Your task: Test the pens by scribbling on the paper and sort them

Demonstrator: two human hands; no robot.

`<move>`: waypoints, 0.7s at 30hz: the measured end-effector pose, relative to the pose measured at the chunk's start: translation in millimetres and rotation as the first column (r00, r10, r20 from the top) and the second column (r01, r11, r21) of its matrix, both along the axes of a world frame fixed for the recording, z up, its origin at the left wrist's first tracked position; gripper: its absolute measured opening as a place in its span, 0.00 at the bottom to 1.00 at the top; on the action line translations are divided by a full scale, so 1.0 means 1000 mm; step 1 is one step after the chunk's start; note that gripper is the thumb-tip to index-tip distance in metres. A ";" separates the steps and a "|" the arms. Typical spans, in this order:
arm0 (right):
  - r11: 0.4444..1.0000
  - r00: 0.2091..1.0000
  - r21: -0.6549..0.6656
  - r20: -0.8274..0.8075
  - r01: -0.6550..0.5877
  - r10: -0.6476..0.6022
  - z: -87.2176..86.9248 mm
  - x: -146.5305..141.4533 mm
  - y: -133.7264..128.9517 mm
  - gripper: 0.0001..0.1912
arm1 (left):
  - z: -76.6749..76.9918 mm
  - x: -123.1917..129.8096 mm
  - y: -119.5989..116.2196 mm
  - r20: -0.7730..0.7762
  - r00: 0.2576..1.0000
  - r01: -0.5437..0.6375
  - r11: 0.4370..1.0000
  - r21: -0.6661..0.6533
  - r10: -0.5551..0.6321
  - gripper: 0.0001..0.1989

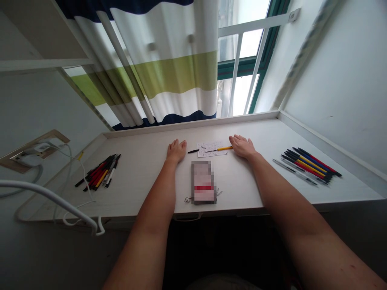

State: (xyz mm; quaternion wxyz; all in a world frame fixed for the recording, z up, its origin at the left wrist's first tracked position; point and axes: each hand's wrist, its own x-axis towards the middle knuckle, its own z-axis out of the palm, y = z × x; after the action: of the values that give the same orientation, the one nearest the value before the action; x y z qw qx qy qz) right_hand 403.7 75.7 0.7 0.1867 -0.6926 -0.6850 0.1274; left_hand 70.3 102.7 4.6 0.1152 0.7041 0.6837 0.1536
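My left hand (pixel 176 151) lies palm down on the white desk, fingers stretched out, holding nothing. Just right of it is a black pen cap (pixel 193 151), apart from the hand. My right hand (pixel 242 146) also rests flat, its fingers extended. A yellow pen (pixel 225 148) lies across a sheet of paper (pixel 213 154) with small marks on it. The pen's far end meets the edge of my right hand; whether they touch I cannot tell. Nearer to me, between my forearms, sits a blurred-out rectangular object (pixel 203 183) with a strap or charm beside it.
A loose pile of pens (pixel 101 173) lies on the desk's left side. Several pens in a slanted row (pixel 308 165) lie at the right. A white cable (pixel 86 203) and a curved white tube (pixel 60 197) cross the left edge. A raised rim (pixel 193 124) borders the back.
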 end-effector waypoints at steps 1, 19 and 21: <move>1.000 1.000 0.009 -0.001 0.010 -0.010 0.000 -0.001 0.000 0.31 | 0.000 0.001 0.000 0.001 1.000 -0.002 1.000 0.008 0.002 0.30; 0.882 0.905 0.208 0.153 -0.422 0.397 0.012 -0.055 -0.005 0.09 | 0.014 0.066 -0.012 -0.070 0.913 0.407 0.892 0.195 -0.401 0.13; 0.899 0.917 0.194 0.162 -0.393 0.365 0.012 -0.053 -0.005 0.10 | 0.015 0.066 -0.013 -0.089 0.914 0.407 0.895 0.184 -0.397 0.13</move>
State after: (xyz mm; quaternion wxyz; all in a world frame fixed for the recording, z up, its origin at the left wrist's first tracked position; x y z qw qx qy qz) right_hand 350.8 71.1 12.4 0.1926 -0.5269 -0.8268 0.0413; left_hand 136.2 89.8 19.6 0.0568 0.8415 0.5073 0.1768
